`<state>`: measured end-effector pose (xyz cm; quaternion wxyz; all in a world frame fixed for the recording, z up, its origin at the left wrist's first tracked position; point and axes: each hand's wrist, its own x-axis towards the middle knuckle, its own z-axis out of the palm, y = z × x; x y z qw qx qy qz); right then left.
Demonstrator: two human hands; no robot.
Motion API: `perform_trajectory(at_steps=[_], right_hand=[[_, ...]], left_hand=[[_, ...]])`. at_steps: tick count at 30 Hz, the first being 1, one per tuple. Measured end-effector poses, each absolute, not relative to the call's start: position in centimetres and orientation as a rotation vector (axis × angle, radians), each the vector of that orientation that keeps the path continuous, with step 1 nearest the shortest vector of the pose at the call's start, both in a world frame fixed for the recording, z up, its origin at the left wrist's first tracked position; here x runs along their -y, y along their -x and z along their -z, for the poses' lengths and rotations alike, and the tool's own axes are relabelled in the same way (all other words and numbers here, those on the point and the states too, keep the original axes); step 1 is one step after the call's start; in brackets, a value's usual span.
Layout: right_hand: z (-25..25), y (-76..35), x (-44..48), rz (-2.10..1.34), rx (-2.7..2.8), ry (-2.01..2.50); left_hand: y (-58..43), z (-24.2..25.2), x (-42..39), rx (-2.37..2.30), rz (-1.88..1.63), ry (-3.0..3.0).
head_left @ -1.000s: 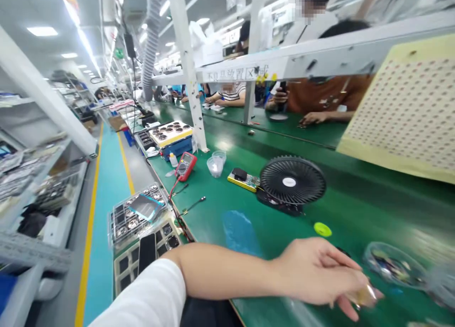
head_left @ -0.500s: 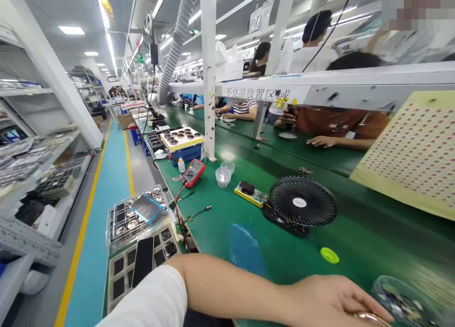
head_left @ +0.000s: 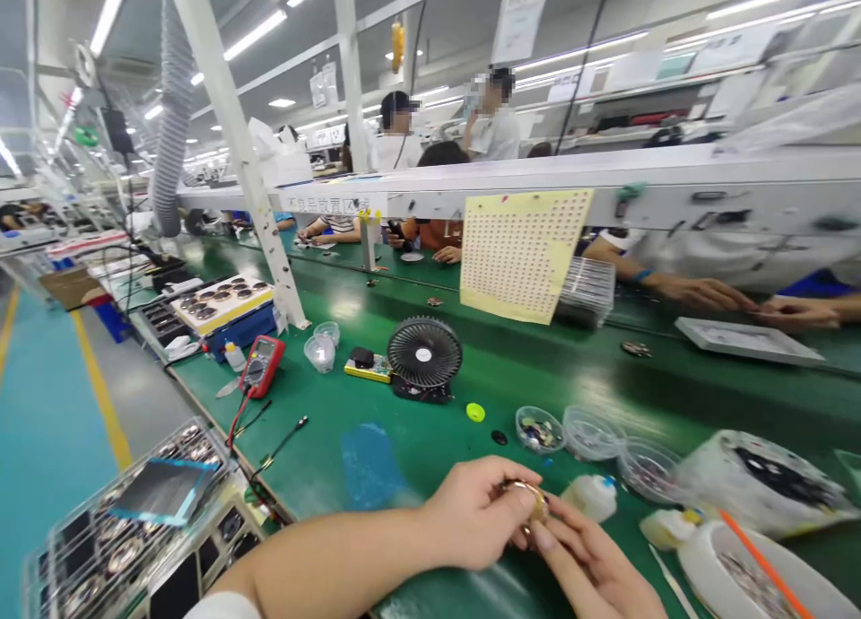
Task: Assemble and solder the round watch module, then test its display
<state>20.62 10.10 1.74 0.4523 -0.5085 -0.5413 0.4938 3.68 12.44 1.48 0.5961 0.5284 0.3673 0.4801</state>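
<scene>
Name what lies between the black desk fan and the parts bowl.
The head view shows a lime-green disc and a small black disc between the fan and the bowl.

From my remote station I log: teal floor aisle at near left, edged by a yellow floor line; green workbench running far; white steel column rising from it; grey ribbed duct hanging left of that; white overhead rail spanning right; ceiling strip lights receding far.
</scene>
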Motion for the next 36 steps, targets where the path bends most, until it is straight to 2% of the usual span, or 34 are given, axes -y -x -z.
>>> perform_trajectory(at_steps=[16,26,36], right_hand=[[-3.2,-19.3,-8.5,-1.291,1.208,1.073],[-2.1,-19.7,-8.4,-1.215,1.350,1.043],[-3.5,-19.3,-7.9,-1.175,1.403,1.085]], left_hand=[[-3.7,-1.6,-10.9,-0.884,-1.218,-1.232],[-4.0,-1.7,-10.9,-0.881,-1.222,-1.224],[-5.1,-1.7,-10.1,-1.001,-1.314,-1.157]])
